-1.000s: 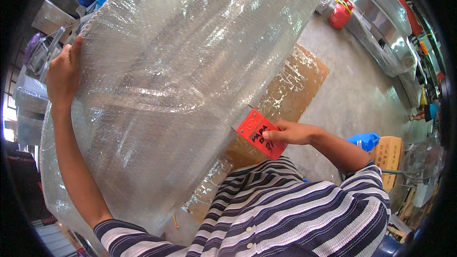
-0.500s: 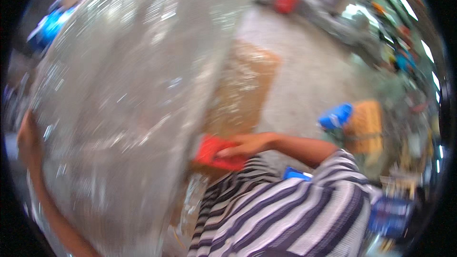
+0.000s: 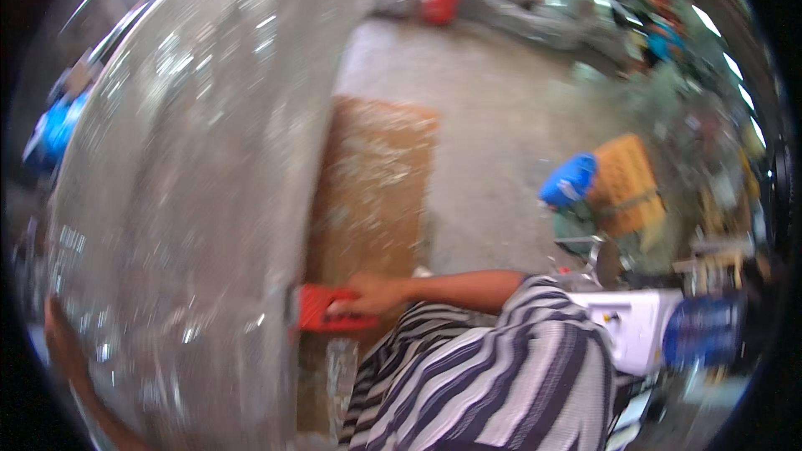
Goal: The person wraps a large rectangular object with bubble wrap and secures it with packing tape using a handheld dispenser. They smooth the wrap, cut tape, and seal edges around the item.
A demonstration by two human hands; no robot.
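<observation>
A tall slab-shaped package [image 3: 192, 167] wrapped in shiny clear plastic fills the left half of the view. My left hand [image 3: 67, 342] lies along its left edge, fingers stretched out against the wrapping, partly blurred. My right hand [image 3: 368, 294] is closed around a red tape dispenser [image 3: 322, 309], whose dark front end is against or very close to the package's right edge. Blur hides whether tape runs from it. Beneath and right of the package is a brown board [image 3: 376, 175] with glossy clear strips across it.
A red container [image 3: 439, 2] stands at the back by grey wrapped bundles. On the right are a blue bag [image 3: 570, 179], an orange-brown cardboard piece [image 3: 628, 184], a white box-like thing [image 3: 635, 326] and a large blue water bottle [image 3: 703, 330]. Grey floor [image 3: 484, 142] lies between.
The view has swung, so the package and board sit further left. My left hand appears lower on the package edge. The tape dispenser has come closer to the package's right edge.
</observation>
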